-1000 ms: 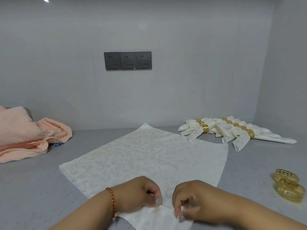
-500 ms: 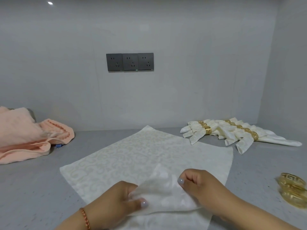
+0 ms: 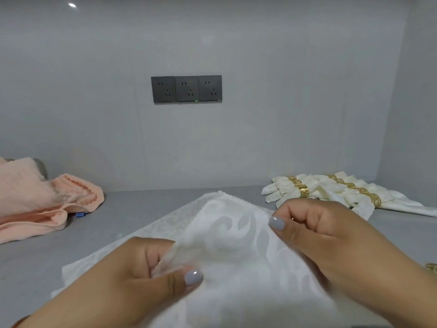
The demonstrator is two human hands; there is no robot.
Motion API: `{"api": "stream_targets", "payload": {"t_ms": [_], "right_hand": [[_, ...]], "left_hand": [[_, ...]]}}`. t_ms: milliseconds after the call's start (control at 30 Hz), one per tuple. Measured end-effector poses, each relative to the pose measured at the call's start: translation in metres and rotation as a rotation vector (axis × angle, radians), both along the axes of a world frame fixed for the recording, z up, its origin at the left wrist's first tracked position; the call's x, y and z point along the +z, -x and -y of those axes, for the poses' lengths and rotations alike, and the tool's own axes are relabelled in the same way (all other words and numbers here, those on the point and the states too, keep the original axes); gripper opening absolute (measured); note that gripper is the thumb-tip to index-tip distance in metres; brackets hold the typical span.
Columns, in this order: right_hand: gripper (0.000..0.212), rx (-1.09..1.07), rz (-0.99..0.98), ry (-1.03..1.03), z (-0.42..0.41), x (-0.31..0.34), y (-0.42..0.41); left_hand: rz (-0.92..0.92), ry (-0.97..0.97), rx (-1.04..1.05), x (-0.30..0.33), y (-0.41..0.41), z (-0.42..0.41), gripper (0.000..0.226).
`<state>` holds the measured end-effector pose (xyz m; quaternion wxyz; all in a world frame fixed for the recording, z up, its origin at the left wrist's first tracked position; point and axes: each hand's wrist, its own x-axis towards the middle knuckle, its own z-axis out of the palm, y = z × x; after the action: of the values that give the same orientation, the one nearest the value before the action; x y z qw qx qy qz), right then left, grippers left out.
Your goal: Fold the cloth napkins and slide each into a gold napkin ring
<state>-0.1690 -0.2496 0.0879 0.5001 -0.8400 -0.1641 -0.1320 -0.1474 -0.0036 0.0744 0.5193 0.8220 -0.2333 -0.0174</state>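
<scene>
A white patterned cloth napkin [image 3: 231,235] lies spread on the grey counter, its near corner lifted up and over toward the far corner. My left hand [image 3: 139,278] pinches the lifted edge between thumb and fingers. My right hand [image 3: 331,240] pinches the same lifted flap on its right side. Several folded napkins in gold rings [image 3: 331,192] lie at the back right. A loose gold napkin ring [image 3: 431,267] shows only partly at the right edge, behind my right forearm.
A peach towel [image 3: 40,200] is heaped at the left against the wall. A dark triple wall socket [image 3: 186,89] sits on the back wall. The grey counter [image 3: 123,209] meets walls at the back and right.
Both hands have lifted the napkin's near corner off the counter and carried it up and away from me, toward the far corner. The loose rings are now mostly hidden behind my right forearm.
</scene>
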Motion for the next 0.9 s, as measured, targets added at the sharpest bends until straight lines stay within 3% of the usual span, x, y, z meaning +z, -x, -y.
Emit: {"api": "stream_targets", "payload": {"t_ms": [167, 400, 533, 667, 900], "right_hand": [[0.038, -0.135, -0.051, 0.190, 0.004, -0.035, -0.074], [0.039, -0.176, -0.249, 0.395, 0.015, -0.094, -0.182], [0.036, -0.196, -0.346, 0.442, 0.019, -0.110, -0.229], [0.033, -0.266, -0.319, 0.560, 0.024, -0.110, -0.264], [0.032, -0.380, -0.325, 0.616, 0.028, -0.112, -0.310]], "left_hand": [[-0.118, -0.050, 0.029, -0.028, -0.056, -0.001, 0.038], [0.030, -0.436, 0.245, -0.080, -0.159, 0.016, 0.047], [-0.064, -0.429, 0.292, -0.096, -0.209, 0.026, 0.049], [-0.089, -0.423, 0.353, -0.100, -0.248, 0.038, 0.048], [-0.132, -0.470, 0.449, -0.099, -0.298, 0.056, 0.029]]}}
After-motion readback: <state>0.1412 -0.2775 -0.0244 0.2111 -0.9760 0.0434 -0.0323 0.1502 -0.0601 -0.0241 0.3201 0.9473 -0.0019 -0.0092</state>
